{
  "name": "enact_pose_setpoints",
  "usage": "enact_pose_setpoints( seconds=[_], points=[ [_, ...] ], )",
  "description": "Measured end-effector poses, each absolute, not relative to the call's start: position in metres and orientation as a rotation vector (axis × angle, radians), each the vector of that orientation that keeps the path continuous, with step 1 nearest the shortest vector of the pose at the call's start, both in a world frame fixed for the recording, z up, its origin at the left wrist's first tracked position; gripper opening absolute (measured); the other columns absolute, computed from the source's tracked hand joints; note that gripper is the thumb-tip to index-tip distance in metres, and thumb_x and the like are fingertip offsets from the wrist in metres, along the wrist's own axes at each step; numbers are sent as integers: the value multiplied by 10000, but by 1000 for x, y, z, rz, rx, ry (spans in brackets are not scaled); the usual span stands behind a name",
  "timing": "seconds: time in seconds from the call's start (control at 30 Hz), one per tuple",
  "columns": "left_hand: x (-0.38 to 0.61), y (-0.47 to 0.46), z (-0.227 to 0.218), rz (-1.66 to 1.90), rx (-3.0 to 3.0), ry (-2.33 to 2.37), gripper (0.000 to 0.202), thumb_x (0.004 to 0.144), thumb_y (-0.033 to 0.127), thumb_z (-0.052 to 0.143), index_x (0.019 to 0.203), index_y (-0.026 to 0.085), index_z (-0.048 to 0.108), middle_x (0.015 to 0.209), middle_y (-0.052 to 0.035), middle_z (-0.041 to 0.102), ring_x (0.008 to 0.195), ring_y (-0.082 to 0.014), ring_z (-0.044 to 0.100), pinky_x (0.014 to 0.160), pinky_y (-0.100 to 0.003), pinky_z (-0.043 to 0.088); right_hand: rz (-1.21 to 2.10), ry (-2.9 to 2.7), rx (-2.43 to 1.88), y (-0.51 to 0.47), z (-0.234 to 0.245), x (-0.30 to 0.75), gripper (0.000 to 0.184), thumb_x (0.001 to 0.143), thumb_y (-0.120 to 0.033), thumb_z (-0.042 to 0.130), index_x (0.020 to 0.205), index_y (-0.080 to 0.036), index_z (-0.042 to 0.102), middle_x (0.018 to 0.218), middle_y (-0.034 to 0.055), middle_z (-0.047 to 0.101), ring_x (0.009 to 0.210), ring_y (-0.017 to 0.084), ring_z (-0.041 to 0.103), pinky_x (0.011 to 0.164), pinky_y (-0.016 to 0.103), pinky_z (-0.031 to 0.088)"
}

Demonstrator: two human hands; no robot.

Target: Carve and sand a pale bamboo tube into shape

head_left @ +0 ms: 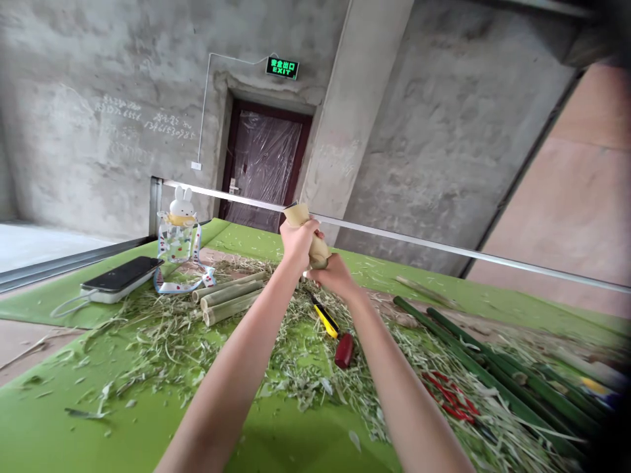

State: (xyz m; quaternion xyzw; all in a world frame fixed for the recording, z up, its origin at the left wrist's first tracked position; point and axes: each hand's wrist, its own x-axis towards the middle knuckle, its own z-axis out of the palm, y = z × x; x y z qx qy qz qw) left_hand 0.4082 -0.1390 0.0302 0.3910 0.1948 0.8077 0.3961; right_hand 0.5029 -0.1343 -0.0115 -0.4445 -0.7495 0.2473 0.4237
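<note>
Both arms reach forward over a green mat [148, 420] strewn with bamboo shavings. My left hand [297, 240] is closed around a short pale bamboo piece [298, 214], held upright at arm's length, its cut top showing above the fist. My right hand [335, 272] is closed just below and to the right, against the lower end of the same piece [319, 253]. Whether the right hand also holds a tool is hidden.
Peeled bamboo segments [229, 297] lie left of my hands. A yellow utility knife [325, 318] and a red-handled tool [344, 350] lie below them. Long green bamboo stalks [493, 374] and red-handled shears [451, 397] lie right. A phone on a power bank [121, 277] and a rabbit-topped bottle [180, 233] stand left.
</note>
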Motion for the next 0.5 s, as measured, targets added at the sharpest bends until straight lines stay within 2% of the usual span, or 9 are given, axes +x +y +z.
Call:
enact_pose_setpoints(
  seconds=[0.23, 0.4, 0.5],
  points=[
    [416, -149, 33, 1839, 1155, 294, 171, 527, 137, 611, 668, 148, 515, 485, 41, 478, 430, -85, 483, 473, -237, 437, 855, -1933, -916, -146, 2, 528, 234, 488, -115, 670, 654, -174, 516, 562, -47, 510, 506, 90, 471, 472, 216, 373],
    [415, -156, 32, 1639, 1361, 183, 174, 511, 133, 647, 652, 136, 545, 476, 27, 496, 434, -90, 486, 513, -268, 461, 1313, -2036, -648, -139, -13, 533, 258, 489, -223, 730, 637, -165, 527, 573, -28, 540, 504, 101, 509, 494, 238, 411],
    [413, -159, 30, 1537, 1429, 160, 170, 507, 123, 650, 650, 137, 558, 508, 19, 509, 435, -83, 475, 511, -272, 464, 1613, -2060, -457, -133, -28, 529, 334, 447, -333, 744, 559, -177, 471, 468, -52, 482, 401, 79, 442, 428, 230, 377]
  ],
)
